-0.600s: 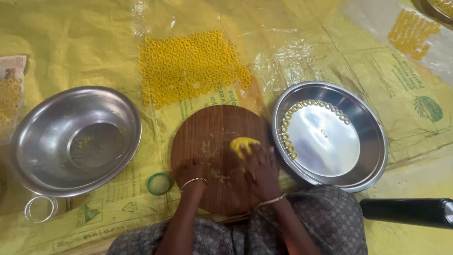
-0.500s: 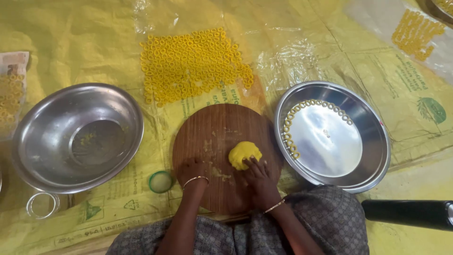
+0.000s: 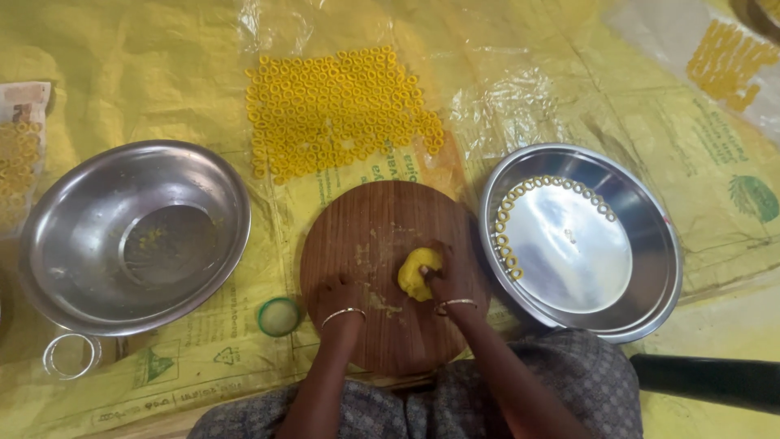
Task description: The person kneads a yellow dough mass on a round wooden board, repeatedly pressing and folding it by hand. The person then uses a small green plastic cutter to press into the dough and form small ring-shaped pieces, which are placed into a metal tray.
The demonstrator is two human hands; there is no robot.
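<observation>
Pressing the dough [image 3: 418, 272] on the board [image 3: 366, 236], I see my right hand [image 3: 448, 280] closed on its side; my left hand [image 3: 335, 294] rests flat, fingers together. I would keep pressure even and the board pinned, clear of the plate [image 3: 658, 244].

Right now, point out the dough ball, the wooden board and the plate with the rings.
Dough ball [image 3: 416, 273], head view, its bare top.
Wooden board [image 3: 370, 219], head view, bare upper part.
Plate with the rings [image 3: 650, 211], head view, right rim.
</observation>
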